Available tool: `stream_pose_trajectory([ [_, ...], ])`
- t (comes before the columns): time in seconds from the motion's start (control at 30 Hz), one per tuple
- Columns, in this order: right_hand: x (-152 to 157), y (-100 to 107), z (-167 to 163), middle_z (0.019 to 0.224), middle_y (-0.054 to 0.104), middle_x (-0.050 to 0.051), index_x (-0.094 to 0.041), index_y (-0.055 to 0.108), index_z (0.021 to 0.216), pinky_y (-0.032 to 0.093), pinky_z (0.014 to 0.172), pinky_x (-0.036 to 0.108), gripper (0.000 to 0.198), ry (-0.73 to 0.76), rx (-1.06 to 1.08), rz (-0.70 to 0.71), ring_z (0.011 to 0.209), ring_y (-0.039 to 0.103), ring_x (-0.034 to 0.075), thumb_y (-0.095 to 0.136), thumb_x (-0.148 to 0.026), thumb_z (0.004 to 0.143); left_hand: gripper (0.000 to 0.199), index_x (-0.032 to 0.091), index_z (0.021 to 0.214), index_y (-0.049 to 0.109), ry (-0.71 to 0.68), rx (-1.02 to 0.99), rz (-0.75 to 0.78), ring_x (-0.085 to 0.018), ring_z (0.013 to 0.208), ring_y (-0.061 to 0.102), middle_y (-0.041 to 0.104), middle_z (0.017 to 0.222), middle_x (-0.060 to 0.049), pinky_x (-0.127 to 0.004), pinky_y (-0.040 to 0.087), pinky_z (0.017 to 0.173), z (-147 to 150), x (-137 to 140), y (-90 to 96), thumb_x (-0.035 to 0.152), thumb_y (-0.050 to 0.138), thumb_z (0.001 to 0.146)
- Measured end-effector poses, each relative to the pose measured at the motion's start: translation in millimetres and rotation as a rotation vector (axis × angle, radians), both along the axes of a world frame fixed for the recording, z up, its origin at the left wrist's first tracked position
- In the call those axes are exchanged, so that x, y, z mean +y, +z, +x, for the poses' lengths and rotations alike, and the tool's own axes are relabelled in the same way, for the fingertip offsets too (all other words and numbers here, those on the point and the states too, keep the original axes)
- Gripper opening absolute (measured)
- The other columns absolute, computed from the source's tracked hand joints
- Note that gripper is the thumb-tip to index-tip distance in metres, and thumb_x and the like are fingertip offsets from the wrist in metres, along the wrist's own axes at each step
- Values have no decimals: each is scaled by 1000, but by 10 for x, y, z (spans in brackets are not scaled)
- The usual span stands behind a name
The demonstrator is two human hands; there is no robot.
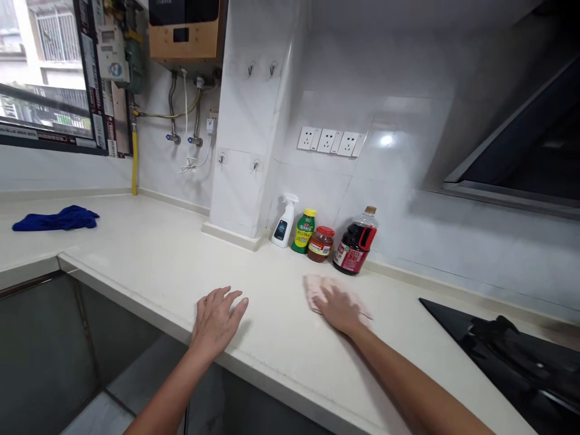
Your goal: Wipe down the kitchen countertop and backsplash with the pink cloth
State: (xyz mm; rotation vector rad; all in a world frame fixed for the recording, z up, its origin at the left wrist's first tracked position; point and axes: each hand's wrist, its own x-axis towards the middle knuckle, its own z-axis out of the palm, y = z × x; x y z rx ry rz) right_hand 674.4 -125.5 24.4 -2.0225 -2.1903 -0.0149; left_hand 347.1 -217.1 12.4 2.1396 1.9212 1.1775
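Pressing flat on the pink cloth (pixel 333 289), the right hand (pixel 338 309) lay near the big dark sauce bottle (pixel 356 241) on the counter (pixel 149 254); a wide wipe could have knocked it over. The left hand (pixel 216 320) rested open, holding nothing. Smaller behind stood a white spray bottle (pixel 283 222), a green bottle (pixel 304 231) and a jar of red paste (pixel 321 243).

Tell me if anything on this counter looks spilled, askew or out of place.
Nothing spilled or damaged. The only loose item is a crumpled blue cloth left far along the counter; the four bottles and jars stand upright by the wall.
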Motion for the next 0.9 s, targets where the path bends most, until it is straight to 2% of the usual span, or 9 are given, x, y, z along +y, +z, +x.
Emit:
stream_pose_trajectory([
  [0.17, -95, -4, -1299, 169, 15, 7, -33, 32, 159, 15, 119, 68, 70, 279, 60, -124, 153, 11, 40, 30, -71, 101, 46, 29, 130, 67, 23, -27, -21, -26, 139, 49, 61, 145, -10, -54, 37, 114, -47, 13, -15, 51, 40, 101],
  [0.23, -269, 20, -1642, 169, 11, 7, -34, 29, 160, 11, 121, 67, 69, 448, 83, -160, 154, 6, 39, 32, -70, 101, 47, 29, 134, 65, 31, -35, -38, -27, 141, 46, 58, 149, -10, -54, 37, 115, -73, 23, -17, 51, 39, 101],
  [0.3, -473, 36, -1802, 169, 8, 11, -31, 26, 161, 7, 120, 69, 68, 605, 110, -195, 154, 1, 40, 33, -66, 103, 48, 28, 136, 63, 37, -44, -57, -28, 145, 43, 54, 153, -10, -54, 34, 118, -101, 37, -17, 51, 39, 101],
  [0.43, -895, 41, -1616, 169, 10, 8, -31, 35, 157, 1, 122, 66, 61, 743, 170, -254, 155, -2, 35, 35, -60, 104, 50, 29, 137, 63, 65, -92, -89, -28, 149, 39, 49, 157, -9, -54, 30, 121, -147, 69, -2, 52, 37, 101],
  [0.6, -1437, 71, -915, 168, 18, 3, -36, 48, 147, 1, 124, 61, 57, 776, 230, -295, 155, 4, 30, 60, -51, 93, 48, 33, 132, 65, 24, -110, -169, -26, 144, 47, 58, 150, -4, -58, 30, 121, -153, 85, 16, 52, 32, 102],
  [0.7, -1696, 110, -567, 163, 29, 4, -34, 59, 127, 7, 124, 61, 47, 751, 262, -335, 154, 12, 32, 66, -58, 88, 48, 35, 126, 68, 6, -111, -167, -24, 139, 52, 65, 143, -1, -55, 32, 120, -132, 80, 1, 53, 31, 102],
  [0.8, -1829, 112, -476, 146, 46, 8, -28, 60, 102, 23, 121, 59, 39, 680, 321, -305, 143, 33, 34, 74, -59, 81, 49, 36, 123, 70, -36, -98, -137, -24, 136, 55, 68, 139, 0, -54, 32, 119, -99, 74, -16, 57, 31, 101],
  [0.87, -1832, 81, -571, 136, 51, 10, -26, 58, 97, 29, 119, 57, 35, 631, 323, -242, 133, 43, 33, 75, -51, 80, 51, 34, 122, 70, -62, -99, -126, -25, 135, 55, 69, 137, -1, -54, 30, 119, -78, 73, -20, 59, 31, 101],
  [0.9, -1803, 60, -650, 136, 51, 12, -25, 57, 100, 28, 120, 57, 35, 618, 313, -212, 134, 42, 34, 74, -48, 81, 52, 34, 121, 71, -67, -104, -127, -25, 134, 55, 69, 137, -2, -54, 29, 119, -70, 74, -20, 60, 30, 101],
])
